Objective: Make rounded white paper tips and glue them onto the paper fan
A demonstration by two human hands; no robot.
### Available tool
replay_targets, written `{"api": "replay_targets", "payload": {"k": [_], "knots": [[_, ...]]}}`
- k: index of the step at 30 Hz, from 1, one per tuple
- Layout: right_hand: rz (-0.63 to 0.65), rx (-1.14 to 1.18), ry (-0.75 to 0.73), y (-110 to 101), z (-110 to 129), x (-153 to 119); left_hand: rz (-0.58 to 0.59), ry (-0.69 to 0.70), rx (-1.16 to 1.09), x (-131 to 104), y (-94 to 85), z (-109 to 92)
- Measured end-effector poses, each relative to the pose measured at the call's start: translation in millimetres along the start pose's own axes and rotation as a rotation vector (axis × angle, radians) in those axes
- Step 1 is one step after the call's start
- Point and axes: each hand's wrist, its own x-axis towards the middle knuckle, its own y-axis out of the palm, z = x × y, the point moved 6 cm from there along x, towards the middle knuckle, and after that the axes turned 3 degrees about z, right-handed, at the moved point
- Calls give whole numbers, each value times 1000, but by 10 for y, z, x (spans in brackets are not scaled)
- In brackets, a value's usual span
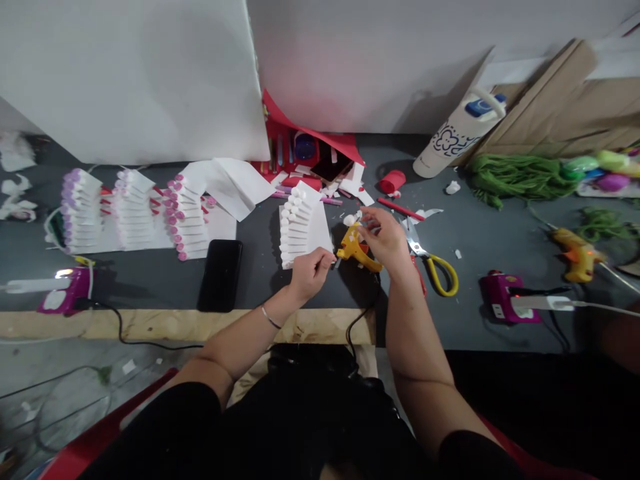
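Observation:
My left hand [311, 275] is closed, its thumb and forefinger pressed together beside the nozzle of a yellow glue gun [356, 250]; what they hold, if anything, is too small to make out. Over the glue gun's rear, my right hand [387, 237] has its fingers bent and apart, close to a small white lump [349, 219]. Behind my left hand, a row of white-headed sticks [295, 230] is fanned out on white paper [320, 230]. Scissors [443, 275] with yellow handles lie right of my right wrist.
Purple-tipped [75, 200], pale lilac [127, 200] and pink-tipped sticks [180, 213] lie at left by a black phone [220, 275]. A white bottle [450, 140], green yarn [520, 175], a purple power socket [507, 298] and another glue gun [577, 255] stand or lie right.

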Motion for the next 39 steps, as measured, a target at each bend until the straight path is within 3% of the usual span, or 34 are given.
{"api": "replay_targets", "payload": {"k": [5, 8, 11, 15, 18, 22, 27, 29, 30, 34, 36, 39], "knots": [[-164, -147, 124, -160, -36, -35, -18, 139, 97, -20, -21, -101], [-298, -222, 85, -273, -40, -45, -119, 195, 242, 67, -290, -122], [-352, -206, 20, -311, -86, -21, -288, 64, 471, 281, -790, 12], [-339, -185, 1, -265, -120, 2, -183, -285, 703, 686, -1287, 422], [-305, -180, -17, -207, -92, 14, -46, -365, 708, 933, -1375, 680], [-240, -201, -60, -139, -63, 53, -5, -395, 688, 1099, -1383, 891], [-181, -192, -85, -115, -11, 70, -20, -444, 777, 1170, -1498, 914], [-58, -153, -110, -25, 74, 48, -99, -410, 765, 1186, -1576, 795], [66, -126, -130, 72, 137, 25, -145, -378, 750, 1190, -1614, 708], [715, -156, -229, 620, 454, -253, -260, -286, 697, 1174, -1706, 345], [861, -307, -298, 792, 596, -401, -213, -291, 758, 1165, -1677, 247], [894, -515, -368, 893, 743, -546, 20, -349, 920, 1141, -1523, 323]]}}
